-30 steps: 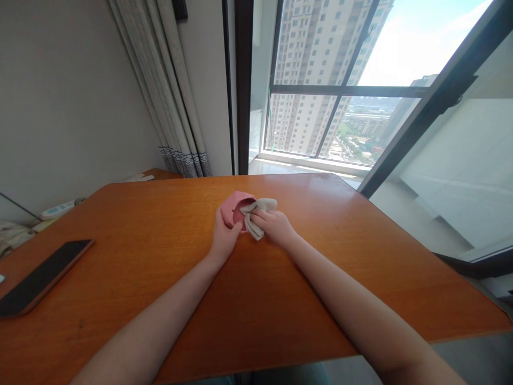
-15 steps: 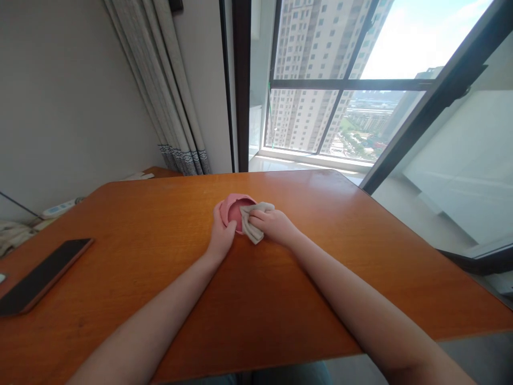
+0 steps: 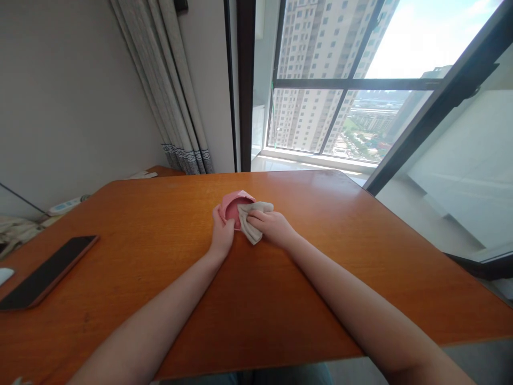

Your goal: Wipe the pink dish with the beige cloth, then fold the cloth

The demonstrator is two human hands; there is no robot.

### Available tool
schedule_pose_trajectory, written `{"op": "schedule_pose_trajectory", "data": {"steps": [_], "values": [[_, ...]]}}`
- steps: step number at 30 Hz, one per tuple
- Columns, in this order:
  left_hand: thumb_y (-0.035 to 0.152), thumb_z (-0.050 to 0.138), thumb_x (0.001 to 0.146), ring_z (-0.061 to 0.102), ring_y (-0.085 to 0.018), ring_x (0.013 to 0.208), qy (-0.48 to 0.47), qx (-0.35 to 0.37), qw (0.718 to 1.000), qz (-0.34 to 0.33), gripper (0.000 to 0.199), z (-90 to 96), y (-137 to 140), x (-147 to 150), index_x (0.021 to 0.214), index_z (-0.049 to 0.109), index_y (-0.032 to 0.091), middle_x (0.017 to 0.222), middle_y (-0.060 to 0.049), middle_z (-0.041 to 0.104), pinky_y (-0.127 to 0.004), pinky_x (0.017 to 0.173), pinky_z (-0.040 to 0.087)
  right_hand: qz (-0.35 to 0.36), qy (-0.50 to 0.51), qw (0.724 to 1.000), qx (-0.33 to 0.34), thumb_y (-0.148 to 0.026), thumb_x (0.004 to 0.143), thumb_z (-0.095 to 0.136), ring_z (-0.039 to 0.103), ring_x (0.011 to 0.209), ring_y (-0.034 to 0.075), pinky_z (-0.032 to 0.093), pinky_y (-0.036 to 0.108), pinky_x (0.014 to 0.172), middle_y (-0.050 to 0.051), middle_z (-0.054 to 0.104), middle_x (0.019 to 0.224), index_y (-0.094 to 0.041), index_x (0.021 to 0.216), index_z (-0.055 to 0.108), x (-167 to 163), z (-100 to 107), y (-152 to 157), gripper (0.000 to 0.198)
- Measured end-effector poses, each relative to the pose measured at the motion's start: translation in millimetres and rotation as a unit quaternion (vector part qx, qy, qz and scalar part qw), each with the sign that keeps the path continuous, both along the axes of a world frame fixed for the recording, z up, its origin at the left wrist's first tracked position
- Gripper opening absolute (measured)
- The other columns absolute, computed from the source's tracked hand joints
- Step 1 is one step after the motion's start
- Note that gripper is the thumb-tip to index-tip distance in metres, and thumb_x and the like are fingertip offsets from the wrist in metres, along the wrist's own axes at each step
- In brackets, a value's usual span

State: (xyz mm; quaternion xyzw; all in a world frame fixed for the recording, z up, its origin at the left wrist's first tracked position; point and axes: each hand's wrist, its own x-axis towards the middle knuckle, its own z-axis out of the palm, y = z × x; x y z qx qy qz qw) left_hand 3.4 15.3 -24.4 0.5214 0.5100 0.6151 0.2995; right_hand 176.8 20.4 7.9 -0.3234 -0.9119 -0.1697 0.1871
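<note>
A pink bowl-like vessel (image 3: 231,206) is tilted with its hollow side towards me, over the middle of the wooden table. My left hand (image 3: 222,229) grips its left side, thumb on the near rim and fingers round the outside. In my right hand (image 3: 270,224) a bunched pale grey cloth (image 3: 252,230) is pinched. Part of the cloth lies against the inside of the pink vessel at its right side, hiding that part of the rim; a corner hangs down below my fingers.
The brown wooden table (image 3: 160,214) spreads all around my hands. A black flat pad (image 3: 48,275) with a reddish edge lies at the left, beside a white object (image 3: 5,275). A white power strip (image 3: 66,206) sits beyond the left edge. Behind are a curtain (image 3: 168,96) and windows.
The view has shifted slightly, moving the pad and the window rightward. My right hand and the cloth have moved a little left across the pink vessel. Both holds are unchanged.
</note>
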Motion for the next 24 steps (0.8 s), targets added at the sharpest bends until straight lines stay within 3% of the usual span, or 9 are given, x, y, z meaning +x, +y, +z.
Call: {"op": "schedule_pose_trajectory", "data": {"steps": [4,9,14,18,21,24], "values": [[0.016,0.052,0.07,0.049,-0.021,0.113,0.054,0.017,0.998,-0.005,0.046,14.4,-4.3,-1.3,0.115,0.041,0.02,0.119,-0.008,0.051,-0.037,0.104,0.034,-0.024,-0.001,1.0,0.009,-0.016,0.091,0.04,0.049,0.065,0.011,0.03,0.027,0.055,0.006,0.061,0.093,-0.019,0.091,0.062,2.8,-3.5,0.7,0.023],[0.023,0.056,0.074,0.044,-0.021,0.122,-0.02,0.058,0.998,0.016,0.058,9.6,-14.3,10.3,0.126,0.032,0.021,0.131,-0.009,0.044,-0.035,0.106,0.033,-0.007,0.058,0.998,0.04,-0.017,0.093,0.038,0.043,0.06,0.01,0.027,0.027,0.055,0.003,0.058,0.08,-0.02,0.082,0.062,-9.1,-7.7,-8.1,0.026],[0.014,0.049,0.07,0.05,-0.02,0.116,-0.017,0.033,0.999,0.008,0.051,7.5,-8.6,5.1,0.12,0.042,0.02,0.122,-0.007,0.052,-0.033,0.104,0.037,0.004,0.03,0.999,0.023,-0.017,0.092,0.04,0.049,0.067,0.011,0.031,0.026,0.057,0.005,0.061,0.093,-0.021,0.093,0.062,-5.1,-5.7,-2.9,0.023],[0.011,0.05,0.067,0.043,-0.021,0.125,0.036,0.032,0.998,-0.028,0.058,14.9,-2.2,-6.0,0.124,0.044,0.02,0.131,-0.007,0.049,-0.035,0.11,0.03,0.002,0.006,1.0,0.012,-0.018,0.093,0.039,0.052,0.072,0.012,0.034,0.026,0.059,0.007,0.061,0.103,-0.021,0.101,0.061,3.5,-3.0,2.1,0.024],[0.016,0.053,0.072,0.035,-0.022,0.132,0.009,0.037,0.999,-0.027,0.064,12.8,-5.4,-1.7,0.133,0.035,0.021,0.143,-0.008,0.037,-0.035,0.112,0.025,-0.016,0.008,1.0,0.023,-0.017,0.093,0.038,0.051,0.067,0.011,0.032,0.026,0.058,0.005,0.063,0.096,-0.02,0.093,0.062,3.7,-2.2,-0.5,0.024],[0.023,0.053,0.077,0.034,-0.021,0.133,-0.059,0.033,0.997,-0.023,0.071,3.2,-12.7,11.0,0.14,0.02,0.024,0.148,-0.008,0.028,-0.035,0.109,0.031,-0.037,0.031,0.998,0.035,-0.018,0.093,0.037,0.047,0.061,0.011,0.03,0.028,0.055,0.003,0.064,0.092,-0.02,0.086,0.062,-3.1,-2.6,-6.7,0.026]]}}
